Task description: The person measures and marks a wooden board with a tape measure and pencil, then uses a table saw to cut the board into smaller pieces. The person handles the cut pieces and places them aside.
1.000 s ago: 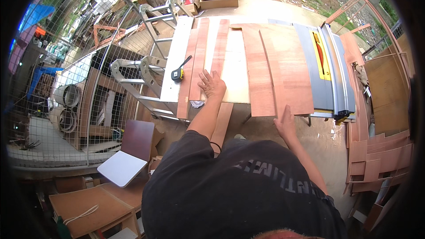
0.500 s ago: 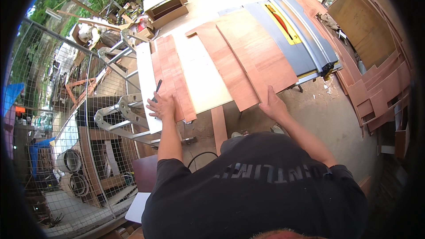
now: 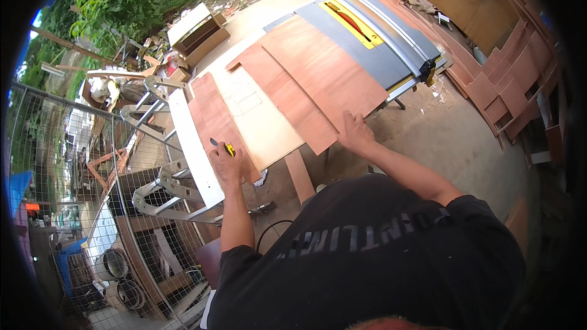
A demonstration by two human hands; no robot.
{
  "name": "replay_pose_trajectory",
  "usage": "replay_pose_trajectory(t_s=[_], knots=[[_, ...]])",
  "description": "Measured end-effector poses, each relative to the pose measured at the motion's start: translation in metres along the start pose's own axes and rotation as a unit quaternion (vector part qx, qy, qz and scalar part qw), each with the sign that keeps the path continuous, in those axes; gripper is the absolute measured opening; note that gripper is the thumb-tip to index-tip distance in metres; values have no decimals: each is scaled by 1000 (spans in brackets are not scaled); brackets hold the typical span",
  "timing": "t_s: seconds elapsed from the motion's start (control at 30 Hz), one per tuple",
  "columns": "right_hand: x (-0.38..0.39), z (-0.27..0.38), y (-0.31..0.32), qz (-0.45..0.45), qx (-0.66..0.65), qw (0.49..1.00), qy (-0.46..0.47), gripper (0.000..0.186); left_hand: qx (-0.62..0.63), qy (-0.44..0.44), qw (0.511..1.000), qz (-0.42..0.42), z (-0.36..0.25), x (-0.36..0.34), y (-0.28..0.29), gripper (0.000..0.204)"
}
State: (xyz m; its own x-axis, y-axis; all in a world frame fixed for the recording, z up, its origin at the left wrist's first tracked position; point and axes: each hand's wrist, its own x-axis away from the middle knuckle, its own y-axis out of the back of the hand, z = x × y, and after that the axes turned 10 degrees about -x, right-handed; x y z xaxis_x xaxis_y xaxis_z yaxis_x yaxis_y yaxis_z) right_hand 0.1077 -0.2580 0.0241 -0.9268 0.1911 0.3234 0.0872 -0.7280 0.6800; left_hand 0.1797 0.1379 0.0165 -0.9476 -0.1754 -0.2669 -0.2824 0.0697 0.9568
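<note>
My left hand (image 3: 227,166) is over the reddish plywood strip (image 3: 215,125) at the left of the work surface. Its fingers are closed around a small yellow-and-black tool (image 3: 230,150), whose exact kind I cannot make out; a slim dark tip (image 3: 213,142) sticks out beside it. At the near edge of the large reddish plywood panel (image 3: 330,64), my right hand (image 3: 356,136) grips with curled fingers. That panel overlaps a narrower plywood piece (image 3: 284,98) with a notched far corner. Between the pieces lies a pale board (image 3: 254,119) with drawn lines.
A table saw (image 3: 373,36) with a red blade (image 3: 345,18) in a yellow insert stands beyond the panel. Plywood offcuts (image 3: 504,85) are heaped at right. A folding ladder (image 3: 165,186) and wire mesh fence (image 3: 79,146) are at left. An open cabinet box (image 3: 199,40) sits farther back.
The view has shifted, and drawn lines on the pale board now show. My left hand has turned and drawn closed, revealing the yellow-and-black tool. My right fingers have curled at the panel's edge.
</note>
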Motion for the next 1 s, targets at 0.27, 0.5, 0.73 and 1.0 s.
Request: replay_pose_trajectory(t_s=[0.27, 0.5, 0.73, 1.0], knots=[[-11, 1, -3, 17, 42, 998, 35, 83, 7, -48, 991, 122, -87, 12, -18, 60], [-15, 14, -5, 21, 16, 997, 77, 84, -20, -59, 991, 119, -89, 15, -40, 57], [5, 65, -44, 134, -56, 978, 150, 83, 185, 105, 977, -35, -60, 15, -34, 56], [9, 110, -124, 197, -98, 969, 112, 86, 205, 153, 966, 19, -34, 40, -18, 57]])
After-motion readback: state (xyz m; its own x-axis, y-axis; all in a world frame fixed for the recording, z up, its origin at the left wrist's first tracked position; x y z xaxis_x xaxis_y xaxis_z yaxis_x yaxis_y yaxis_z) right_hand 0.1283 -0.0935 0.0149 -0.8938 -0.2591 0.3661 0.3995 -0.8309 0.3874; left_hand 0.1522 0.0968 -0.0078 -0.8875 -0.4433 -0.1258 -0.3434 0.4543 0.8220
